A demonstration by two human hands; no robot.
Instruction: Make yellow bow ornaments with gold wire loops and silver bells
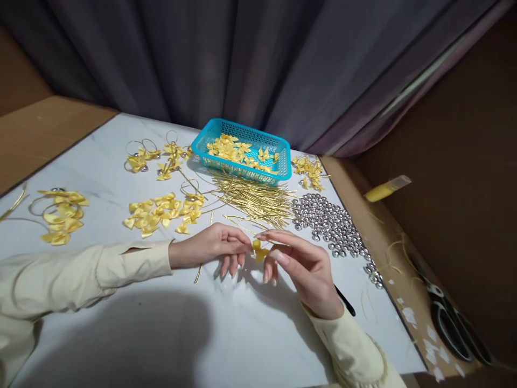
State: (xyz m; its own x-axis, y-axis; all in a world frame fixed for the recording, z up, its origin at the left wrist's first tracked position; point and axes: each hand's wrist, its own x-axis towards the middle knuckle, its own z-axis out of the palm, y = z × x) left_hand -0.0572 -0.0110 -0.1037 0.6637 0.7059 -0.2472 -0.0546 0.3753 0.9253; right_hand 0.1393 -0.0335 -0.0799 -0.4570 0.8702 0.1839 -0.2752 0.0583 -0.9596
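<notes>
Yellow bow (259,252) in a pinch between fingers (238,238) of left hand (210,247) and right hand (305,267)

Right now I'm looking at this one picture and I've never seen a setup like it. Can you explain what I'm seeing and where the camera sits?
There is no machine here, just a person's two bare hands. The single picture comes from a camera worn on their head, looking forward and down. The left hand and right hand meet over a white table, and their fingertips together hold a small yellow bow in a pinching grip. Behind them lie loose yellow bows, a heap of gold wires, a patch of silver beads and a blue basket with more bows inside. Scissors lie off to the right on cardboard.
</notes>
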